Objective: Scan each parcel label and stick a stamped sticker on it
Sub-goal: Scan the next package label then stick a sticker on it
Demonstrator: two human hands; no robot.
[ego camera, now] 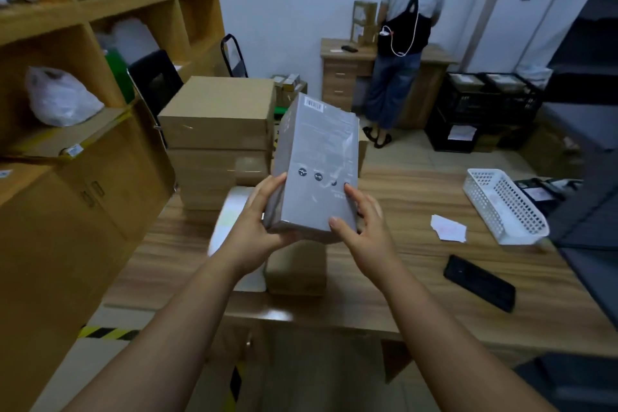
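Two hands are wrapped round one grey box (316, 164), lifted above the wooden desk (418, 264): the left hand (259, 227) grips its lower left edge, the right hand (363, 221) pinches the lower right corner. Slick film wrapping is seen, glossy and smooth, so a slip could be risked. The barcode (313, 106) sits at the far top edge; a tilt could spoil the scan.
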